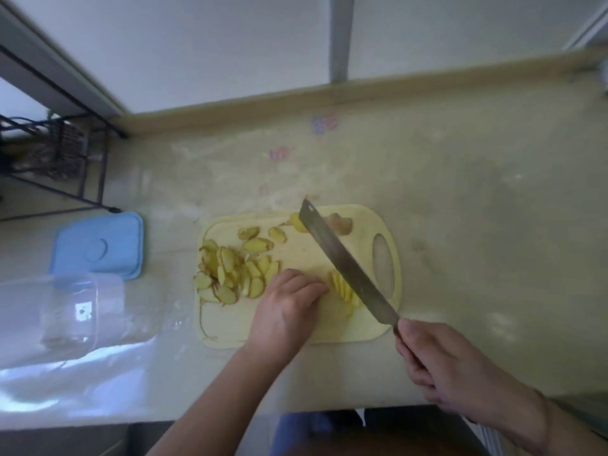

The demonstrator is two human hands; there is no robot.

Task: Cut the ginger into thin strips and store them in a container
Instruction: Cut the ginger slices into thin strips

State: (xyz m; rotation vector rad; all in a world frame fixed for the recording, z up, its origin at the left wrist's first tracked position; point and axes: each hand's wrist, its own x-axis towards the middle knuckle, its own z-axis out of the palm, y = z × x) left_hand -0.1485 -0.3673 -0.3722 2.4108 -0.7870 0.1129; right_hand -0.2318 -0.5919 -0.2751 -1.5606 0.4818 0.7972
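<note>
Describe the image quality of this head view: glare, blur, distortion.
Head view: soft all over, with the knife and ginger slices lacking crisp edges; bright glare washes the countertop at lower left around the clear container; wide-angle bending curves the counter's back edge; light is dim and yellowish.

Pale yellow plastic cutting board (385, 327) is crowded: heap of sliced ginger pieces (230, 274) fills its left half, long steel cleaver blade (345, 261) slants across the right. Bare beige countertop (477, 209) lies right & behind board. To the left, clear plastic container (65, 311) & blue lid (98, 248) block the way.
</note>
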